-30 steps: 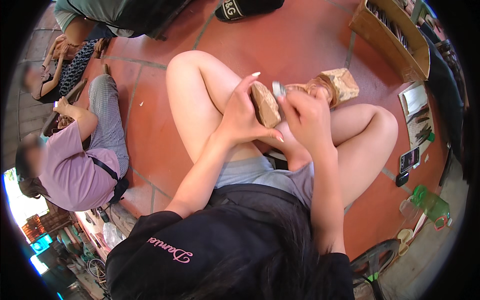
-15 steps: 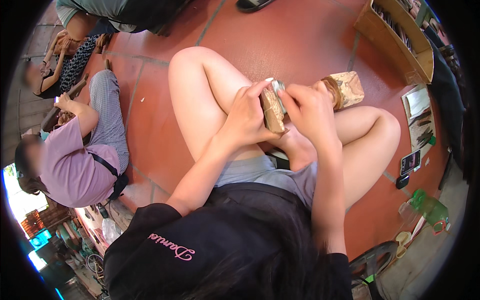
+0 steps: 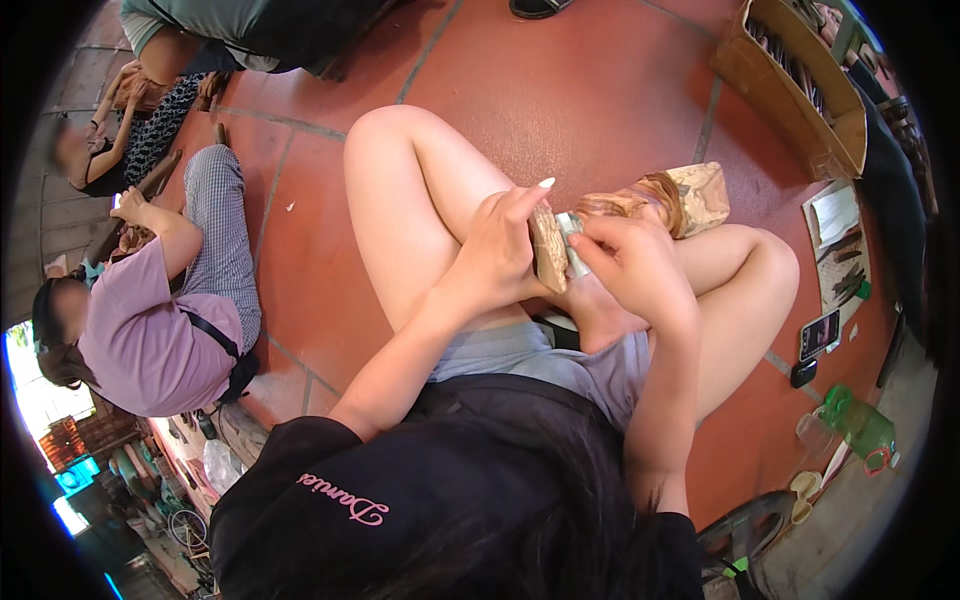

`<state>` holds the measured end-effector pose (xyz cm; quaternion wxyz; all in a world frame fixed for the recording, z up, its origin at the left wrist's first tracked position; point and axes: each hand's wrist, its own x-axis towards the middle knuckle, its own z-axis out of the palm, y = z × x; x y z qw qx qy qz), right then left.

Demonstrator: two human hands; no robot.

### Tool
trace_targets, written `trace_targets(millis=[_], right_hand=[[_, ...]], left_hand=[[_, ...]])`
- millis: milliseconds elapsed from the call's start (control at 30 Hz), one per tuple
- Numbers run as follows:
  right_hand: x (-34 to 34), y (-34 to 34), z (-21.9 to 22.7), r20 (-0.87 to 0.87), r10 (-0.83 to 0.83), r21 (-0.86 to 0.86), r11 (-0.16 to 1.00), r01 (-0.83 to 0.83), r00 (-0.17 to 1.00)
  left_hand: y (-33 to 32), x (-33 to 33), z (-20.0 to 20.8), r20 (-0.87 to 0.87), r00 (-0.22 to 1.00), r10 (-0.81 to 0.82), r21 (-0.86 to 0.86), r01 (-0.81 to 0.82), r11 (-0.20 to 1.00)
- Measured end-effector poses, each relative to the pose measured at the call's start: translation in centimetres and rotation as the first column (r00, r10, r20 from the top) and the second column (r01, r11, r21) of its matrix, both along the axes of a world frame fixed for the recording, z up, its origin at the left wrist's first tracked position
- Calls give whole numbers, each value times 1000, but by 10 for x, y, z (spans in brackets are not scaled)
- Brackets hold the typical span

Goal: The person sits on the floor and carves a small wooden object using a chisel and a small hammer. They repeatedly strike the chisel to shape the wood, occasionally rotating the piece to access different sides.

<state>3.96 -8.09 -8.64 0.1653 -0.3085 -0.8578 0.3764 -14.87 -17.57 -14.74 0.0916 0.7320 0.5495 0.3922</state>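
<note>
The left hand [image 3: 492,250] is holding the block [image 3: 549,255], a rough, pale brown piece of wood, its grip closing on the block's left side and one finger reaching up by the upper end. The block is standing between the two hands, above the gap between the person's legs [image 3: 405,200]. The right hand [image 3: 635,260] is forming a narrow grip, pinching a small pale strip [image 3: 575,250] at the block's right side; whether the strip is pressing on the wood or hovering just beside it, the view is not showing clearly. Just beyond the right hand, a brown carving [image 3: 625,202] is lying with its paler, squared end pointing right; what is supporting it is hiding from view. A bare foot [image 3: 607,322] is tucking in below the right hand. At upper right on the red floor [image 3: 310,265], an open carton [image 3: 848,135] is holding long, thin things. Nearer, dark tools [image 3: 850,282] are lying on a pale sheet [image 3: 828,285], with a phone [image 3: 820,335], a black case [image 3: 803,373] and a green bottle [image 3: 865,425] lying below. At left, a co-worker [image 3: 165,340] in purple is sitting
</note>
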Motion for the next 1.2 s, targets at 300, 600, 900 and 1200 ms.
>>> trace_targets(millis=[300, 600, 900, 1200], right_hand=[[14, 3, -21, -275, -180, 158, 960, 229, 944], [18, 16, -35, -191, -197, -47, 980, 192, 962], [26, 27, -28, -167, -300, -50, 954, 296, 939], [0, 2, -28, -286, -247, -246, 953, 179, 926]], left_hand=[[0, 3, 0, 82, 996, 30, -103, -21, 994], [0, 3, -4, 163, 987, 3, -96, 13, 995], [16, -10, 27, 49, 992, -115, -44, 118, 992], [11, -28, 17, 34, 985, -167, -109, 170, 979]])
